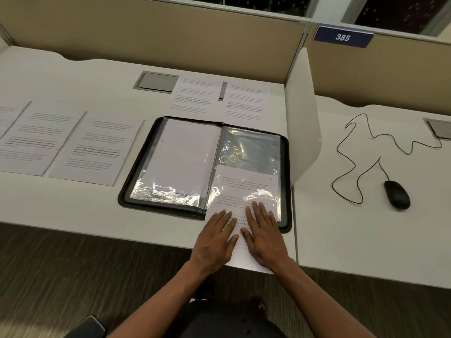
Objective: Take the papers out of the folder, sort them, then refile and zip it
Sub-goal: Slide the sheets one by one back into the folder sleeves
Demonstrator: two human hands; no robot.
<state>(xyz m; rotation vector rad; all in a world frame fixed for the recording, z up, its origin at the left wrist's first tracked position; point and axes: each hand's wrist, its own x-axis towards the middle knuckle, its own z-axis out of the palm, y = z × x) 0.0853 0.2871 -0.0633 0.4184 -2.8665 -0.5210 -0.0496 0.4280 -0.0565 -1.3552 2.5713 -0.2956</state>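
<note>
On the white desk [73, 203] the black zip folder [205, 164] lies open, its clear sleeves facing up, with printed sheets [73, 142] spread left and behind it. A printed page [244, 186] sits half inside the right-hand sleeve, its near end overhanging the desk edge. The left hand [214, 240] and right hand [264, 230] press flat on it side by side, fingers straight, grasping nothing.
</note>
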